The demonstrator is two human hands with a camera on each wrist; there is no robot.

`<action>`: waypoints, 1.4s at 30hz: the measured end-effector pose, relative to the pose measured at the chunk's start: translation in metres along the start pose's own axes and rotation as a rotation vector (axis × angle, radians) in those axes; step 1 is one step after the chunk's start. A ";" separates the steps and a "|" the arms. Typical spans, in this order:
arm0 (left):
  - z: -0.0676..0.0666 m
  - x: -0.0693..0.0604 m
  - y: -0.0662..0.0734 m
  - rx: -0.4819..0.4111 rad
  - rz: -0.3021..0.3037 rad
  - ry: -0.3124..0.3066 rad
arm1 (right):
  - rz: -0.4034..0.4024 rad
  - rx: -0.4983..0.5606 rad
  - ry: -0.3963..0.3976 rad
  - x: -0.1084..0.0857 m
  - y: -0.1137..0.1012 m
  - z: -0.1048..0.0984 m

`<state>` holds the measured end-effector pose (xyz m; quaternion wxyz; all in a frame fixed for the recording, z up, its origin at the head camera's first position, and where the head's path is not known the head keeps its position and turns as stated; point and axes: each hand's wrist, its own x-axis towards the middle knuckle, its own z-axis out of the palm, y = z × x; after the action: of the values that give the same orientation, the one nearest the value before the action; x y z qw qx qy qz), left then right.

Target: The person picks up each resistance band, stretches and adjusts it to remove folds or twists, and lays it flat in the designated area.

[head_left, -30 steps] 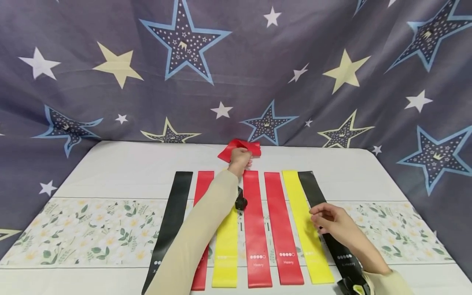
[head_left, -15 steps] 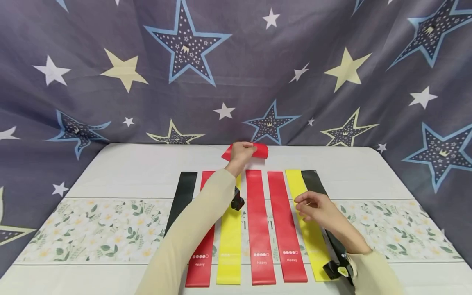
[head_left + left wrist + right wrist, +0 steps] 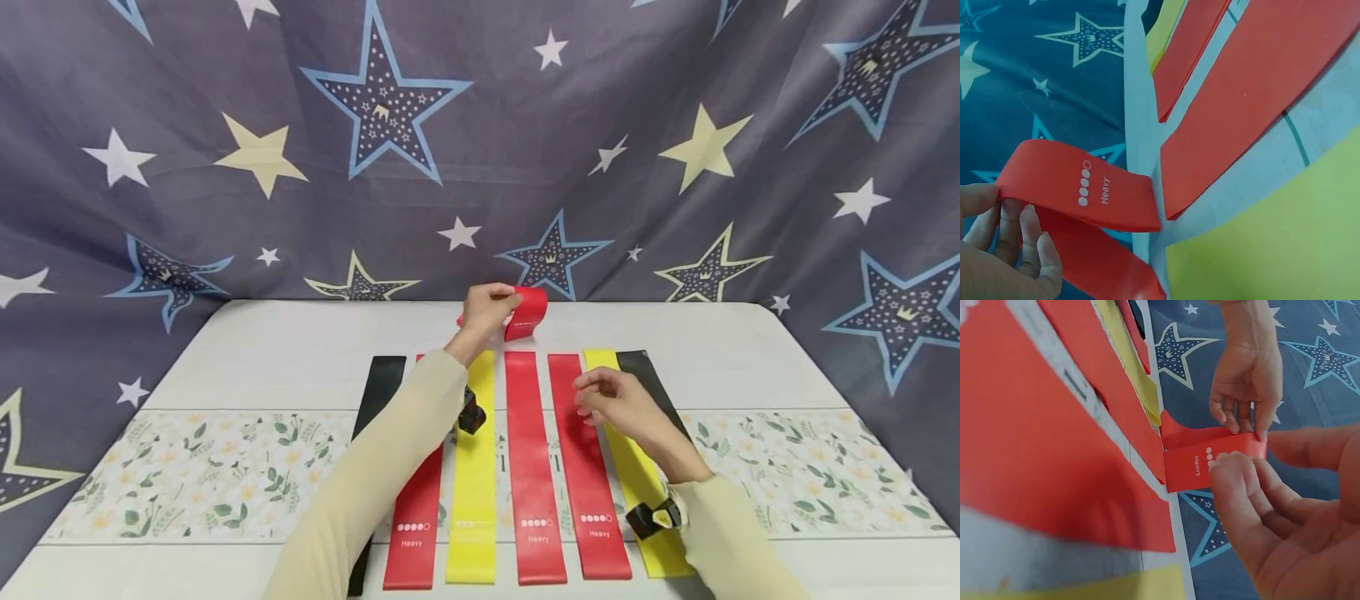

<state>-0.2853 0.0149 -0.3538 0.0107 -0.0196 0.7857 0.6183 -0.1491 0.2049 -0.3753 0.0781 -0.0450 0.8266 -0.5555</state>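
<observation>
My left hand (image 3: pixel 483 315) pinches a red resistance band (image 3: pixel 529 310) at the back of the table. In the left wrist view the loop hangs bent over, its printed "Heavy" end (image 3: pixel 1107 190) facing up and thumb and fingers at the fold. Nothing is in my right hand (image 3: pixel 618 408), which hovers with relaxed, slightly bent fingers above a flat red band (image 3: pixel 588 483) and a yellow band (image 3: pixel 645 492) on the right. From the right wrist, its fingers (image 3: pixel 1241 494) overlap the held band in view, but the head view shows them well apart.
Side by side lie more flat bands: a black one (image 3: pixel 382 387) at the left, a red one (image 3: pixel 412 517), a yellow one (image 3: pixel 472 483), a middle red one (image 3: pixel 532 467) and a black one (image 3: pixel 648 383) at the right. A star-patterned curtain (image 3: pixel 480 150) hangs behind the white table (image 3: pixel 300 342).
My left hand has turned and shifted the red band slightly right, so its printed end now hangs down in front. My right hand has moved left and away from me, over the bands.
</observation>
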 end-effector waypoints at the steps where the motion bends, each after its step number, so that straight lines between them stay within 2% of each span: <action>1: -0.001 0.000 0.000 -0.009 0.002 -0.003 | 0.005 0.002 0.012 0.004 -0.001 0.001; 6: -0.006 -0.002 0.002 -0.033 0.014 -0.019 | 0.034 0.023 0.095 0.026 -0.007 0.009; 10: -0.009 -0.004 0.004 0.002 0.023 -0.016 | 0.047 0.042 0.135 0.046 -0.009 0.016; 16: -0.011 -0.007 0.008 -0.056 0.081 -0.071 | 0.037 0.026 0.139 0.074 -0.011 0.027; 20: -0.011 -0.011 0.010 -0.085 0.106 -0.119 | 0.029 0.054 0.133 0.084 -0.012 0.032; 24: -0.011 -0.014 0.013 -0.076 0.115 -0.132 | 0.015 0.108 0.127 0.086 -0.012 0.035; 29: -0.012 -0.016 0.013 -0.091 0.087 -0.137 | 0.005 0.155 0.102 0.081 -0.012 0.036; 34: -0.011 -0.019 0.008 -0.109 0.050 -0.171 | 0.052 0.230 0.113 0.071 -0.013 0.037; 37: -0.012 -0.025 0.001 -0.105 0.016 -0.214 | 0.068 0.322 0.120 0.066 -0.015 0.041; 42: -0.021 -0.040 -0.016 -0.100 -0.031 -0.343 | 0.088 0.413 0.139 0.058 -0.017 0.044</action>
<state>-0.2443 -0.0084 -0.3625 0.1532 0.0737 0.7400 0.6507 -0.1989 0.1494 -0.3802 0.0524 0.0463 0.6999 -0.7109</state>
